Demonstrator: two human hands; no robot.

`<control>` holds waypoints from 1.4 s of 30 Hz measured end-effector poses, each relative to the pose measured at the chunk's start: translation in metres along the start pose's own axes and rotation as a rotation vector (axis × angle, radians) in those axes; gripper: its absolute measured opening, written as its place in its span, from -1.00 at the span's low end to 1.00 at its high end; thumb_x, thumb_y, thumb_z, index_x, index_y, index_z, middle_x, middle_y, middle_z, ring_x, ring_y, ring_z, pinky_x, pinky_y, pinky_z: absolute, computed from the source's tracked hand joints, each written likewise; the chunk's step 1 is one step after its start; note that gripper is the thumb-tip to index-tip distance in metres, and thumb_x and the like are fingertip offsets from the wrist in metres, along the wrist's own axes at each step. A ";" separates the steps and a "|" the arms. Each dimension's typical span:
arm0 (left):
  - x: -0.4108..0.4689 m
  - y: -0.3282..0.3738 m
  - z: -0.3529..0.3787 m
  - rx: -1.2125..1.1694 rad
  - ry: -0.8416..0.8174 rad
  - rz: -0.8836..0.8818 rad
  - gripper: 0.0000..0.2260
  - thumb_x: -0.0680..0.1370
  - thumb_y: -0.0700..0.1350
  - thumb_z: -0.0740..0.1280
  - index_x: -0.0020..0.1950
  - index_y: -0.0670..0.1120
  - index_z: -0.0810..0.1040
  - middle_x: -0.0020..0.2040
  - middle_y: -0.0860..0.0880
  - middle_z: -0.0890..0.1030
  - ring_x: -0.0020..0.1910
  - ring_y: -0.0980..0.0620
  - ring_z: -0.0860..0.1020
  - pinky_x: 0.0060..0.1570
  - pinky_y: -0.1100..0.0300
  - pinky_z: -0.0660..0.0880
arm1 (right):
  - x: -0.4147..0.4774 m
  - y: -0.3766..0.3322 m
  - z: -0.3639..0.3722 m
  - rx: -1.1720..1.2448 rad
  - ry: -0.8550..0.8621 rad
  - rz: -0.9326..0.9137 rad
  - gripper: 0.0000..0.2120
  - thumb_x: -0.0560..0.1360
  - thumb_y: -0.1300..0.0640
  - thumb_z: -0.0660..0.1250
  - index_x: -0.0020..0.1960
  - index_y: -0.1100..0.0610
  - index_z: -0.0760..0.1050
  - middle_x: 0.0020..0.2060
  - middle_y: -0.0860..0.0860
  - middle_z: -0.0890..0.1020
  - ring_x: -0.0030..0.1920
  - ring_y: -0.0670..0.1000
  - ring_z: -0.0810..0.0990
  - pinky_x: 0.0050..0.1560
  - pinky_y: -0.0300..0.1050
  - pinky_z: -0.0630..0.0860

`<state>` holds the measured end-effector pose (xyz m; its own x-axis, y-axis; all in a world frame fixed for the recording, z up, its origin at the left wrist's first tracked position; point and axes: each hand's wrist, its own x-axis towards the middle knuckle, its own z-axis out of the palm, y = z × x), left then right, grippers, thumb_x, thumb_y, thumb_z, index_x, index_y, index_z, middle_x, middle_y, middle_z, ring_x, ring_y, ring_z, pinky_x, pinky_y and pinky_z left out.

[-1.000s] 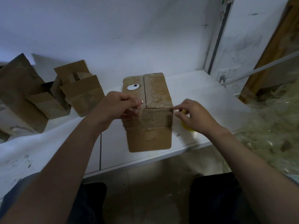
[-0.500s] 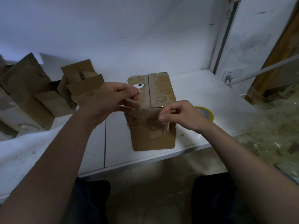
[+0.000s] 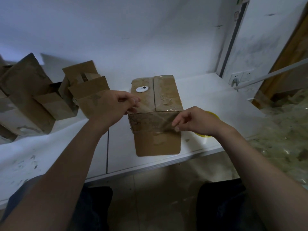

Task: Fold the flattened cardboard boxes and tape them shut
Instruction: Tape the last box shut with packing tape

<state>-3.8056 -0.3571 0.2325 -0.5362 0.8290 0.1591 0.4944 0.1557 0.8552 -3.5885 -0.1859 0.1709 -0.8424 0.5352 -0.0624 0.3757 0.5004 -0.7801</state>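
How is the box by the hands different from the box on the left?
The middle box has its top flaps folded flat; the left box has flaps standing open. The middle box carries a white oval tag; the left box shows none. Both are brown cardboard on the white table.

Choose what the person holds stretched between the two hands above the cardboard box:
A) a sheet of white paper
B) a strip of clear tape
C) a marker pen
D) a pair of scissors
B: the left hand and the right hand each pinch one end of a strip of clear tape, which spans the cardboard box.
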 end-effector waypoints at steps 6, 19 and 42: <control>0.007 -0.002 -0.001 -0.061 0.156 -0.018 -0.88 0.63 -0.15 0.34 0.00 -0.02 0.68 -0.15 0.03 0.71 -0.24 0.05 0.70 -0.14 0.12 0.64 | -0.001 0.000 -0.010 0.138 0.074 0.063 -0.47 0.44 0.36 0.49 0.34 0.02 0.53 -0.26 0.05 0.74 -0.24 -0.09 0.68 -0.16 -0.10 0.62; 0.014 -0.029 -0.010 -0.272 0.296 -0.174 -0.89 0.60 -0.06 0.38 0.07 -0.02 0.68 -0.05 0.00 0.72 -0.08 0.03 0.70 -0.07 0.12 0.64 | -0.010 -0.001 -0.046 0.170 0.278 0.084 -0.87 0.46 0.16 0.52 0.01 0.08 0.70 -0.28 -0.02 0.74 -0.16 -0.14 0.71 0.17 -0.10 0.55; 0.016 -0.108 0.015 -0.051 0.230 -0.276 -0.80 0.59 0.00 0.39 0.15 -0.03 0.69 -0.03 0.06 0.72 -0.07 0.11 0.67 0.10 0.07 0.57 | 0.033 0.017 -0.042 -0.076 0.224 0.162 -0.55 0.46 0.05 0.53 0.31 -0.04 0.53 -0.34 -0.14 0.71 -0.21 -0.28 0.66 0.15 -0.16 0.43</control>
<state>-3.8571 -0.3530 0.1351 -0.7874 0.6161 0.0210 0.2781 0.3246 0.9041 -3.5940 -0.1307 0.1815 -0.6660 0.7451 -0.0363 0.5330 0.4412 -0.7220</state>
